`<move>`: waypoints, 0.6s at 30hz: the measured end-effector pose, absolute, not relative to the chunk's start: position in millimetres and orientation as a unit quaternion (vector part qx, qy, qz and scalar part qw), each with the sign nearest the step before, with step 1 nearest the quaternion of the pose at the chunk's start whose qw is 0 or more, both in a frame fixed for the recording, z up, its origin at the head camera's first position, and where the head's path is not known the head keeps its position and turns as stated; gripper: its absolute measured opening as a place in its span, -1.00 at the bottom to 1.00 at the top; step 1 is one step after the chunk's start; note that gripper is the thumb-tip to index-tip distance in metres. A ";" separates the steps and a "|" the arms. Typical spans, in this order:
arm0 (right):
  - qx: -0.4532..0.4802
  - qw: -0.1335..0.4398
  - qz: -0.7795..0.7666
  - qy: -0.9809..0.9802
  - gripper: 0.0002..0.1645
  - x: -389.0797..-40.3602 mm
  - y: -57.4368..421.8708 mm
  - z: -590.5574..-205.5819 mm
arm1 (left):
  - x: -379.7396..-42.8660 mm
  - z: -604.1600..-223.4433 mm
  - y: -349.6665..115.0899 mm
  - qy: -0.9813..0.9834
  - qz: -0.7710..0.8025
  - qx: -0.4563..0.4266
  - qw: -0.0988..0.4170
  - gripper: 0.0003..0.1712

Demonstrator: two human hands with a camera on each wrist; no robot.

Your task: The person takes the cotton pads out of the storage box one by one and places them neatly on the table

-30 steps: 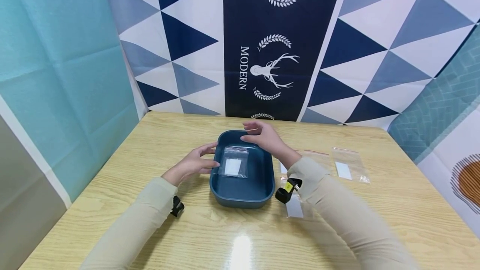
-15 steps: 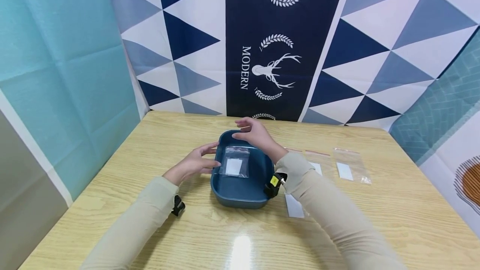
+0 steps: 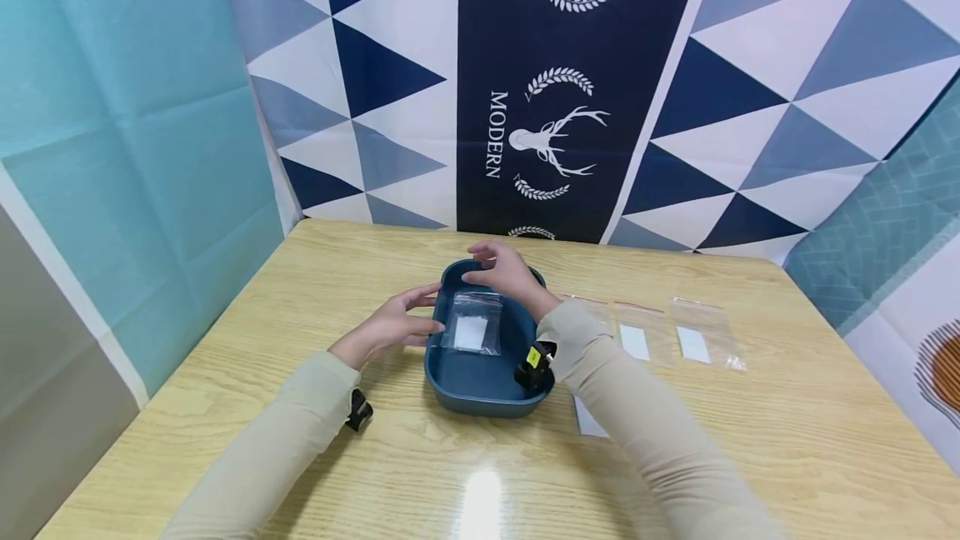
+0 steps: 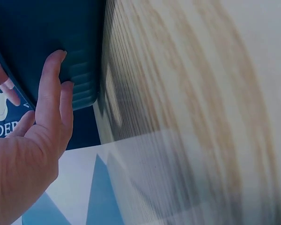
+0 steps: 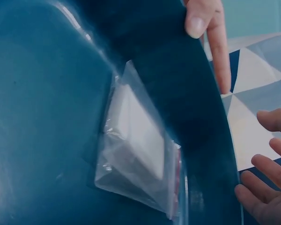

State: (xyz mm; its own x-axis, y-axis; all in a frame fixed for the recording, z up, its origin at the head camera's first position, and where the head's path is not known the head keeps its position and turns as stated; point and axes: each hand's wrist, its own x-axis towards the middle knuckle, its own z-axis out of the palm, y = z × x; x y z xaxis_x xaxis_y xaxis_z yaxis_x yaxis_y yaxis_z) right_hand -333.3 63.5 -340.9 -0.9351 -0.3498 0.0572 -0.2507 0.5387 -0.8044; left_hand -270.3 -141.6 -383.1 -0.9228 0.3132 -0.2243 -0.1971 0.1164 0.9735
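A dark blue plastic bin (image 3: pixel 480 377) stands on the wooden table. My left hand (image 3: pixel 397 319) holds its left side, the thumb over the rim and the fingers against the outer wall; in the left wrist view these fingers (image 4: pixel 49 89) lie along that wall. Inside the bin rests a clear zip bag (image 3: pixel 472 327) with a white piece in it, close to the left wall in the right wrist view. My right hand (image 3: pixel 506 272) hovers at the bin's far rim, fingers spread and slightly bent, holding nothing. Whether its little finger touches the rim I cannot tell.
Right of the bin lie more clear zip bags with white pieces, one zip bag (image 3: pixel 693 344) farthest right and another zip bag (image 3: pixel 635 342) beside it. Another white piece (image 3: pixel 588 419) is partly under my right forearm. A patterned cloth (image 3: pixel 390 107) hangs behind the table.
My right hand has moved left along the bin's far rim, its forearm passing over the bin's right edge and uncovering more of the bags. The left hand and bin stay put.
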 end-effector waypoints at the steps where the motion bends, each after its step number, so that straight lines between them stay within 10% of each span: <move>1: -0.175 0.058 -0.442 0.878 -0.44 -333.2 63.6 -342.4 | -270.1 -382.8 -141.2 0.722 0.663 0.041 0.192 -0.18; 18: -0.229 0.179 -0.357 0.888 -0.20 -334.7 68.3 -363.9 | -270.0 -382.6 -140.3 0.726 0.659 0.041 0.191 -0.18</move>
State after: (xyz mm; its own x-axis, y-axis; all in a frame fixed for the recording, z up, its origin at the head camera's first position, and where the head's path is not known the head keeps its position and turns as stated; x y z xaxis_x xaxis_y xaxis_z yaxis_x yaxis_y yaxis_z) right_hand -334.7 68.3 -363.9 -0.8313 -0.5341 -0.1539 -0.2789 0.6403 -0.7158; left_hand -270.0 -140.3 -382.6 -0.9235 0.3112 -0.2243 -0.1932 0.1279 0.9728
